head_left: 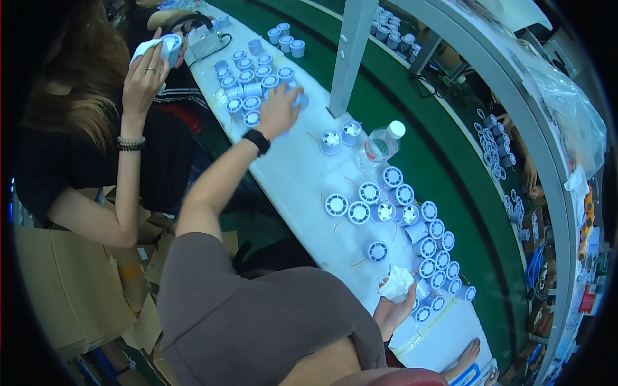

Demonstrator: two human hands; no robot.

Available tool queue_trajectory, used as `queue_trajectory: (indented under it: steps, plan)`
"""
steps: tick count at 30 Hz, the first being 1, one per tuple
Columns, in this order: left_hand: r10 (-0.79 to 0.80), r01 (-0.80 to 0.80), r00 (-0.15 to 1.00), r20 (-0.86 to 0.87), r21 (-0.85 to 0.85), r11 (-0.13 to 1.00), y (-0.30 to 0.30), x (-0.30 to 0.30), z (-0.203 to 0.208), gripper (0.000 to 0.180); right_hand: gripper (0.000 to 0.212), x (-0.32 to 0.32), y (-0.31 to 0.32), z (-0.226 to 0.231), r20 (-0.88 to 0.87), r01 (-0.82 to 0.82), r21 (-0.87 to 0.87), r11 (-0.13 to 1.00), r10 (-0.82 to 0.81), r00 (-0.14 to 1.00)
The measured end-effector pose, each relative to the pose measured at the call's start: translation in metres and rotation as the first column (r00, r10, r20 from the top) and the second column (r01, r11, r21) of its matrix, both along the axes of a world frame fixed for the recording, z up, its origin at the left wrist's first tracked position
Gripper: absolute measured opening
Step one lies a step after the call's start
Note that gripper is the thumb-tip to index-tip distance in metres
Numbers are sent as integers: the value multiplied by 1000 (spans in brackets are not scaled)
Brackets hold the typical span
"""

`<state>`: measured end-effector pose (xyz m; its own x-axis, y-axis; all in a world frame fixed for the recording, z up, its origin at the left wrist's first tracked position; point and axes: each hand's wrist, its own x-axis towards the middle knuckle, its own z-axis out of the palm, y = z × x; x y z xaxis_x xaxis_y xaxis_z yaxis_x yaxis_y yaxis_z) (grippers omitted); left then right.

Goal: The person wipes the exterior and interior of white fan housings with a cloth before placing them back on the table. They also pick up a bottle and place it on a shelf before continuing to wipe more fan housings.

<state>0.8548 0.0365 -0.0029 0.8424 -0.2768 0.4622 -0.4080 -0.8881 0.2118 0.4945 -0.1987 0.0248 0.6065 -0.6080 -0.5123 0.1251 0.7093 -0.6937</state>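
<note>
My left hand [278, 114], a dark watch on its wrist, reaches to the far left part of the table. Its fingers curl round a white cylindrical fan unit [302, 101], slightly blurred. Beside it stands a cluster of similar fan units [246, 77] with spoked round ends, a few lying on their sides. My right hand [394, 310] is closed on a crumpled white cloth [397, 283] near the right end of the table. Next to that hand is another group of fan units [426, 248], some trailing thin wires. One unit [376, 251] stands a little apart.
A clear plastic bottle [380, 147] with a white cap stands mid-table near a grey metal post [351, 58]. At left, a co-worker's hand [143, 83] holds a unit and a white cloth. Cardboard boxes [71, 283] lie below left. Another person's hand [470, 357] shows at lower right.
</note>
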Motion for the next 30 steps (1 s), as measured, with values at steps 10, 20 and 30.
queue_trajectory:
  steps: [10, 20, 30]
  plan:
    - [286, -284, 958, -17, 57, 957, -57, 231, -39, 39, 36, 49, -14, 21, 37, 178, -212, 961, -174, 984]
    - [224, -223, 975, 3, -47, 974, -78, 255, -77, 58, 30, 121, -11, 19, -113, 242, -247, 938, -276, 954]
    - [106, 46, 946, -306, 450, 892, 27, 168, -78, 74, 33, 123, -19, 15, -59, 167, -206, 964, -182, 981]
